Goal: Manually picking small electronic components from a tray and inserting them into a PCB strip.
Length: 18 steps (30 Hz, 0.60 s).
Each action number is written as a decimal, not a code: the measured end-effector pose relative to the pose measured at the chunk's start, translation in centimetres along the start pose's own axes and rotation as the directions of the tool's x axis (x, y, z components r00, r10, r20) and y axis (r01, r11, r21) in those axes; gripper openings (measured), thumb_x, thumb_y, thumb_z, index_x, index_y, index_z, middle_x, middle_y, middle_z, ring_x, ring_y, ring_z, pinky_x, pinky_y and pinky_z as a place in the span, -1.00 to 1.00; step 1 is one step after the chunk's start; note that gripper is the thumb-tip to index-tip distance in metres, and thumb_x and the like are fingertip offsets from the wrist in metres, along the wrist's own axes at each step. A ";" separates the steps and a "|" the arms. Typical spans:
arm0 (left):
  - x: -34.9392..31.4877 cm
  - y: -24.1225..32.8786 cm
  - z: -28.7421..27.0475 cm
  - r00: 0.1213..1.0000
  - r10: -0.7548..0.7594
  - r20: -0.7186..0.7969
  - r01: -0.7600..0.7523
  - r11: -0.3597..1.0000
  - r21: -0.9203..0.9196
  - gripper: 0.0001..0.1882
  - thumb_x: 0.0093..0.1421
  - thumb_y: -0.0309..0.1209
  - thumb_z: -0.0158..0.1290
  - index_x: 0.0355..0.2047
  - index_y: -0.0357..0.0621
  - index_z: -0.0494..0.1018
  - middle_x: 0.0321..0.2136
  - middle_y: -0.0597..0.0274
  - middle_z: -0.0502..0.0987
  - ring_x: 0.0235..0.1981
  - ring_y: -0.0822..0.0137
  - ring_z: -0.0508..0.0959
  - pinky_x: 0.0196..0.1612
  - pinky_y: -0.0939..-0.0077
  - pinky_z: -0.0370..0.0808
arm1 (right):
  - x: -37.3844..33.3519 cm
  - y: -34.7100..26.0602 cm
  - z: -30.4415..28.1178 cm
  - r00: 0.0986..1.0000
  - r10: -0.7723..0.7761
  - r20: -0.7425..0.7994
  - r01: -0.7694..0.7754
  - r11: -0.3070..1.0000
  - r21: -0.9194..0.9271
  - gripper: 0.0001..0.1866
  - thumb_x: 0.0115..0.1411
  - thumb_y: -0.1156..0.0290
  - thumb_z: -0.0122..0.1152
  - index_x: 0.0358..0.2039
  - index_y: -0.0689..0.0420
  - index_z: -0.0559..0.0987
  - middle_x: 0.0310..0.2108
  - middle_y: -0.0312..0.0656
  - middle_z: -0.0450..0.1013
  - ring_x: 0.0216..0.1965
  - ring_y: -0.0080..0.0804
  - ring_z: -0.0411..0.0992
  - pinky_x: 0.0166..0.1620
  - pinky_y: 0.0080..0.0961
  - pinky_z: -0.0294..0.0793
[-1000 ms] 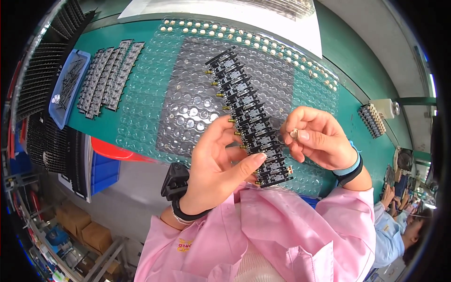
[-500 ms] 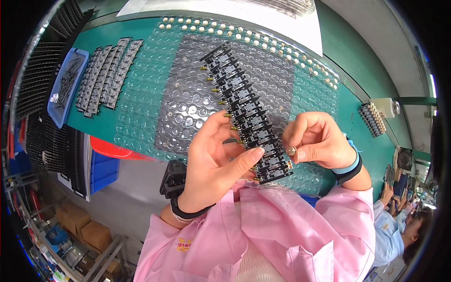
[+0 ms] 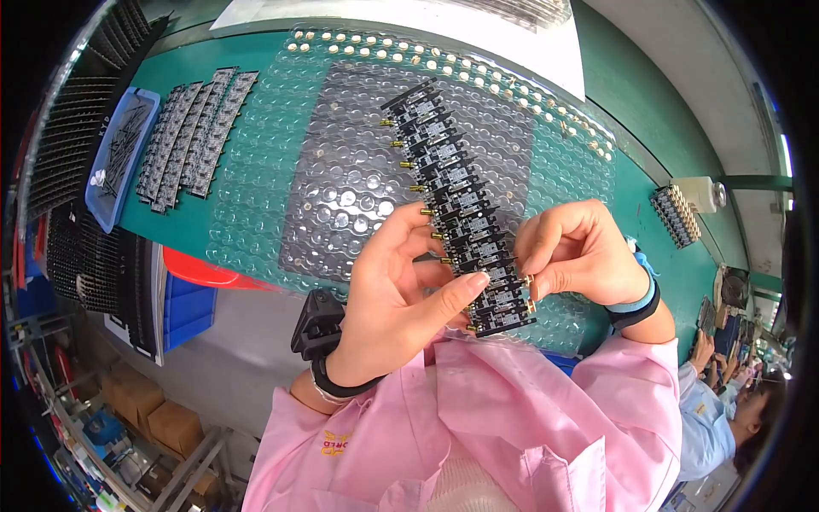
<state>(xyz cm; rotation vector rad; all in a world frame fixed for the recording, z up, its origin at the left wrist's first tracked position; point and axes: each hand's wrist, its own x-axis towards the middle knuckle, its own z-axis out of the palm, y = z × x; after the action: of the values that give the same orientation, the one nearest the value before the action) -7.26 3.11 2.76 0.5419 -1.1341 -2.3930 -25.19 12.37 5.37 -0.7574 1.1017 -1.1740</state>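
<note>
My left hand (image 3: 397, 290) holds a long black circuit board panel (image 3: 456, 175) at its near end, thumb on its face and fingers beneath. The panel slants away over a bubble-wrap sheet (image 3: 252, 200), and brass-coloured connectors stick out along its left edge. My right hand (image 3: 589, 256) is closed in a pinch at the panel's right edge, near my left thumb. Between its thumb and forefinger is a small metal connector (image 3: 528, 282), partly hidden by the fingertips, touching or nearly touching the edge. Another brass-coloured piece shows on the edge just below it.
Rows of small round pale parts (image 3: 388, 44) line the sheet's far side. Several circuit board panels (image 3: 200, 128) lie at the left beside a blue tray (image 3: 104, 213) of dark thin parts. A board stack (image 3: 676, 216) stands at the right. A person (image 3: 712, 418) sits further right.
The panel has shifted slightly, its far end swinging right and away. The metal connector in my right fingers has come against, or very close to, the panel's right edge.
</note>
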 end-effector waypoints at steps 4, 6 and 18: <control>0.1 0.0 0.0 1.000 -0.008 0.019 0.007 0.999 0.038 -0.53 0.01 -0.67 0.01 -0.09 -0.32 0.09 -0.30 0.11 0.37 -0.32 0.37 0.49 -0.43 0.63 0.54 | 0.2 -0.4 -0.7 0.992 -0.007 0.123 0.012 0.999 -0.045 -0.86 -0.11 0.73 0.19 -0.47 0.36 0.47 -0.44 -0.09 0.44 -0.39 -0.46 0.45 -0.28 -0.62 0.48; 0.3 -0.2 -0.1 0.999 -0.012 0.036 0.010 0.999 0.051 -0.53 0.01 -0.67 0.01 -0.08 -0.33 0.08 -0.30 0.11 0.37 -0.32 0.37 0.49 -0.43 0.63 0.54 | 0.3 -0.6 -0.8 0.993 0.056 0.106 -0.051 0.997 -0.052 -0.86 -0.14 0.72 0.22 -0.50 0.35 0.48 -0.46 -0.09 0.43 -0.41 -0.45 0.43 -0.32 -0.62 0.46; 0.5 -0.3 0.0 0.998 -0.068 0.008 0.067 0.997 0.048 -0.52 0.01 -0.69 0.00 -0.06 -0.34 0.08 -0.32 0.10 0.37 -0.35 0.36 0.50 -0.44 0.62 0.52 | -0.2 -1.3 -0.2 0.994 0.110 0.022 -0.105 0.980 -0.169 -0.88 -0.16 0.72 0.24 -0.55 0.34 0.50 -0.49 -0.10 0.43 -0.43 -0.44 0.42 -0.35 -0.62 0.42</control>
<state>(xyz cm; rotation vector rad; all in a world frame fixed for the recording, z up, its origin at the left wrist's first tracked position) -7.72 3.05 2.40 0.5934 -1.1980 -2.4336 -25.80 12.20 6.56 -0.8322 1.2106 -0.9837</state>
